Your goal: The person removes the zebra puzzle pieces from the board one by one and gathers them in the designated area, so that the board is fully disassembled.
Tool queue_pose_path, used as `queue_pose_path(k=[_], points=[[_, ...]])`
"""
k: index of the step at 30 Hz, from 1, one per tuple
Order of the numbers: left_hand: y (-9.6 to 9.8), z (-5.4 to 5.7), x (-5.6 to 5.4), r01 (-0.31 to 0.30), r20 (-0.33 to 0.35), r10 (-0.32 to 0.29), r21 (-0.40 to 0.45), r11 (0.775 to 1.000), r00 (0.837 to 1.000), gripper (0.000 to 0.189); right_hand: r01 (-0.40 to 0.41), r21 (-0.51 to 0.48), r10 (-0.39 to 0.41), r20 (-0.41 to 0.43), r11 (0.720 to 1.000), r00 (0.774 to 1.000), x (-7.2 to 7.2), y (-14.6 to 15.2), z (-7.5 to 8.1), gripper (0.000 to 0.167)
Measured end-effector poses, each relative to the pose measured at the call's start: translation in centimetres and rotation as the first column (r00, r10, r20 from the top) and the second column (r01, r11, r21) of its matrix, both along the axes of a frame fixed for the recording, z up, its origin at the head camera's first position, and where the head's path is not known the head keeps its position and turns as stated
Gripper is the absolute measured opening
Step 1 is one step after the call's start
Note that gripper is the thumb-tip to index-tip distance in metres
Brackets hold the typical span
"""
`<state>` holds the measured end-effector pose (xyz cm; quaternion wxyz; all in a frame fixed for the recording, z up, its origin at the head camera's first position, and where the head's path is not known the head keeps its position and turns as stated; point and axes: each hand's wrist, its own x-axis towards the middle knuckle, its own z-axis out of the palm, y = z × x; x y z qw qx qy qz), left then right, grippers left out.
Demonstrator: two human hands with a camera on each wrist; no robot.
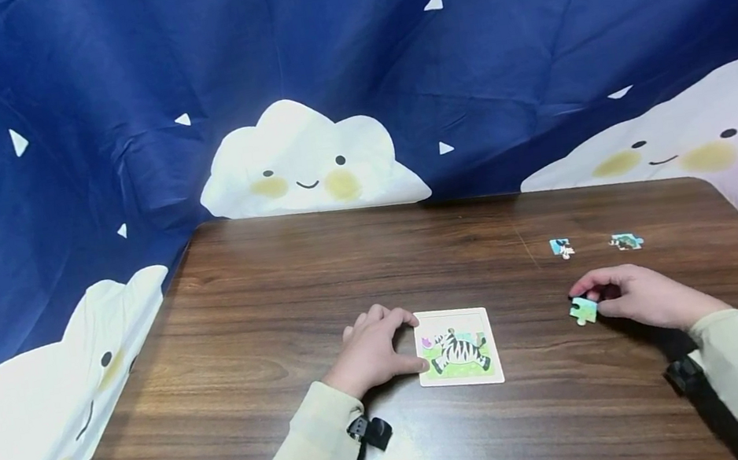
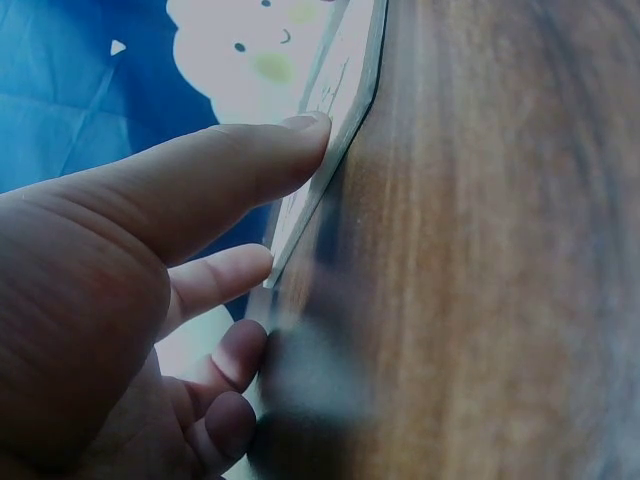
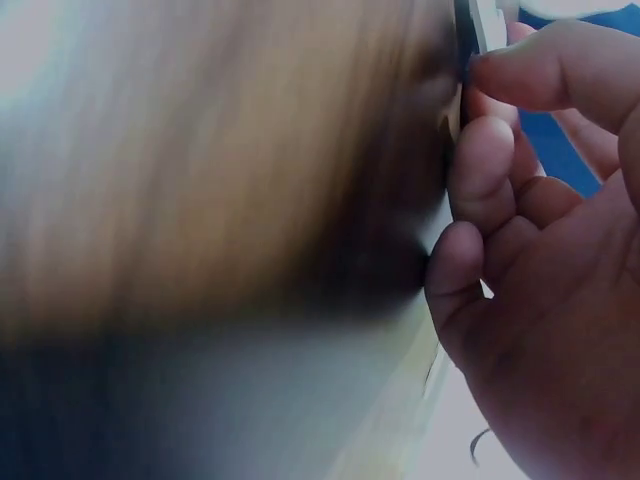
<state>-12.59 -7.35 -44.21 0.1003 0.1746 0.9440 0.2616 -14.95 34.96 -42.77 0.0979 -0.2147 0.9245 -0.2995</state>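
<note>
A square puzzle board [image 1: 462, 376] with a zebra picture and a pale frame lies flat on the table. My left hand [image 1: 375, 348] rests at its left side, thumb on the frame near the lower corner and index finger by the upper corner. In the left wrist view the thumb [image 2: 270, 160] touches the board's edge [image 2: 350, 110], and the other fingers lie beside it. Right of the board, my right hand [image 1: 644, 296] pinches a green and light-blue puzzle piece [image 1: 583, 311] between thumb and fingers, low over the table. The right wrist view shows only the piece's edge [image 3: 488, 25].
Two more puzzle pieces, one blue and white [image 1: 561, 247] and one blue and dark green [image 1: 627, 241], lie beyond my right hand. The brown wooden table [image 1: 276, 276] ends at a blue curtain [image 1: 492, 45] with white clouds, behind and at both sides.
</note>
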Motion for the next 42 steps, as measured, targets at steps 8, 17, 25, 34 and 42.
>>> queue_pose_path(k=[8,17,25,34,42], points=[[-0.1,-0.2,-0.1,-0.002,-0.004,0.002,0.002,1.0,1.0,0.06,0.034,0.032,-0.032,-0.063,0.999,0.997,-0.7,4.0,-0.5,0.028],[-0.1,0.1,0.0,0.004,-0.023,-0.004,0.001,1.0,1.0,0.059,0.132,0.016,-0.129,-0.124,0.991,0.984,-1.7,8.1,-1.1,0.025],[0.1,0.3,0.0,0.015,-0.018,-0.015,0.005,1.0,1.0,0.059,0.239,0.106,-0.233,-0.068,0.965,0.97,-2.9,10.9,-0.7,0.023],[0.2,-0.2,0.3,0.031,-0.004,-0.031,-0.002,1.0,1.0,0.058,0.376,0.184,-0.354,-0.14,0.908,0.925,-2.8,13.8,-1.7,0.03],[0.2,0.0,0.2,0.016,-0.014,-0.016,0.016,1.0,1.0,0.059,0.514,0.237,-0.494,-0.14,0.824,0.858,-2.8,13.6,-0.4,0.05]])
